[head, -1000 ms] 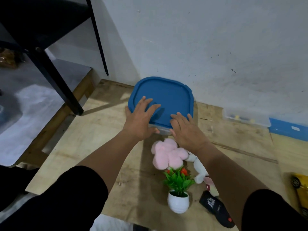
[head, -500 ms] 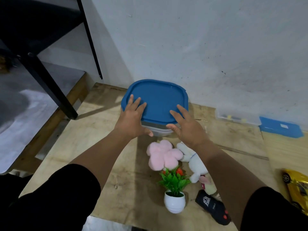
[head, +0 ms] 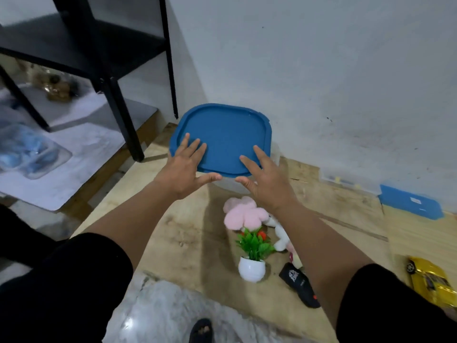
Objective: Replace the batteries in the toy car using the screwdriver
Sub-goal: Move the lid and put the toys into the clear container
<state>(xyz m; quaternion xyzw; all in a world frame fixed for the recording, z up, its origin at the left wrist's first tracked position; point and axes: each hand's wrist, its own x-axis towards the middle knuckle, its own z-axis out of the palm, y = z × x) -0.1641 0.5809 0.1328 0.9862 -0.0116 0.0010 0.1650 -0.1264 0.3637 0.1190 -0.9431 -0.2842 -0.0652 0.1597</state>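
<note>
I hold my left hand [head: 184, 167] and right hand [head: 265, 180] spread, empty, over the blue lid's [head: 222, 134] near edge.

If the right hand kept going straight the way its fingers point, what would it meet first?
Most likely the blue lid of the container: the right hand is spread open, fingers aimed forward over the lid's near right edge. Whether they already touch it is unclear. Past the lid stands the white wall.

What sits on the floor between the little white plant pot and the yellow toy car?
In the head view, a black remote control lies between the white plant pot and the yellow toy car, nearer the pot; the rest is bare wooden board.
</note>
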